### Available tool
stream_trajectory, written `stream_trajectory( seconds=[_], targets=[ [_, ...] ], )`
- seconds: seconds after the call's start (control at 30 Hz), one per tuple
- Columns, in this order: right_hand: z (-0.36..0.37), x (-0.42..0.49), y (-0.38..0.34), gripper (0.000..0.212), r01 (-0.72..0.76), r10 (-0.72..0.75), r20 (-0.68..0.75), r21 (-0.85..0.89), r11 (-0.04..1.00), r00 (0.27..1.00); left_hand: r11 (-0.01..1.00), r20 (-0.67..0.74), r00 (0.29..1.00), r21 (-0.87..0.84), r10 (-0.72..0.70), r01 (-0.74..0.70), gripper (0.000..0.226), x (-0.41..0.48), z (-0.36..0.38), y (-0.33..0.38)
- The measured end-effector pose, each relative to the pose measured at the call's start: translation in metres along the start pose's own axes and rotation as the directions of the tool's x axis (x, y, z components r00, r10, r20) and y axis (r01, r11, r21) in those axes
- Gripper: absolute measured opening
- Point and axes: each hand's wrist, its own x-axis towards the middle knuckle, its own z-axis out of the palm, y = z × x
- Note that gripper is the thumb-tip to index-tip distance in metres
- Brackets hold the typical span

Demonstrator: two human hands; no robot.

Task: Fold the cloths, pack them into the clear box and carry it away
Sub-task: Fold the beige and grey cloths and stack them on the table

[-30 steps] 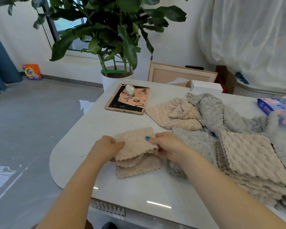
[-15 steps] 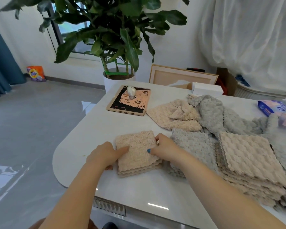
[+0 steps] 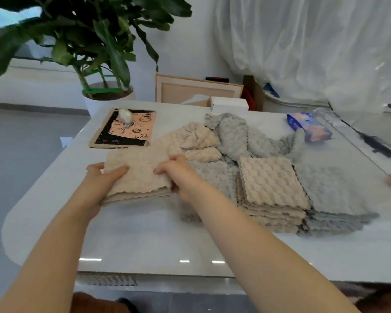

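Head view: the folded cloth (image 3: 140, 175) lies flat on the table (image 3: 145, 240) between your hands. Your left hand (image 3: 101, 180) grips its left edge, your right hand (image 3: 181, 175) its right edge. It is nearly square; layered edges face you.

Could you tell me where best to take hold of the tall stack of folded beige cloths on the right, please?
Clamp the stack at its left and right edges, thumbs on top, fingers under the bottom layer. Its loose flat layers would likely slide under a one-sided pinch.
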Motion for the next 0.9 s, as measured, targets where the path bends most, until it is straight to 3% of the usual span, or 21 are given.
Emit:
stream_trajectory(
  seconds=[0.1,0.2,0.3,0.37,0.43,0.53,0.67,0.77,0.9],
  targets=[
    [-0.048,-0.021,0.004,0.05,0.211,-0.209,-0.114,0.0,0.978,0.971,0.993,0.052,0.993,-0.056,0.105,-0.102,0.078,-0.023,0.057,0.005],
    [-0.099,-0.048,0.008,0.042,0.39,-0.376,-0.291,-0.01,0.921,0.88,0.965,0.156,0.954,-0.095,0.257,-0.245,0.071,-0.04,0.124,0.013],
    [-0.158,-0.066,0.012,0.046,0.441,-0.528,-0.435,-0.291,0.849,0.73,0.92,0.28,0.878,-0.065,0.389,-0.387,0.053,-0.054,0.184,0.026],
    [-0.194,-0.076,0.019,0.057,0.401,-0.601,-0.431,-0.471,0.786,0.673,0.871,0.36,0.813,0.003,0.458,-0.492,0.039,-0.063,0.22,0.029],
    [-0.22,-0.077,0.028,0.061,0.354,-0.608,-0.407,-0.544,0.761,0.682,0.822,0.399,0.777,0.093,0.487,-0.562,0.036,-0.065,0.247,0.026],
    [-0.249,-0.077,0.043,0.052,0.192,-0.498,-0.367,-0.621,0.76,0.785,0.827,0.42,0.818,0.227,0.393,-0.514,0.046,-0.063,0.275,0.006],
    [-0.259,-0.063,0.081,0.054,-0.006,-0.357,-0.275,-0.8,0.6,0.892,0.683,0.431,0.838,0.502,0.335,-0.531,0.05,-0.069,0.294,-0.035],
    [-0.251,-0.055,0.089,0.061,-0.088,-0.291,-0.293,-0.827,0.556,0.911,0.599,0.388,0.856,0.612,0.342,-0.517,0.054,-0.074,0.302,-0.039],
    [-0.252,-0.063,0.084,0.061,-0.082,-0.253,-0.239,-0.858,0.508,0.938,0.532,0.357,0.882,0.704,0.308,-0.47,0.058,-0.083,0.303,-0.038]
  ],
)
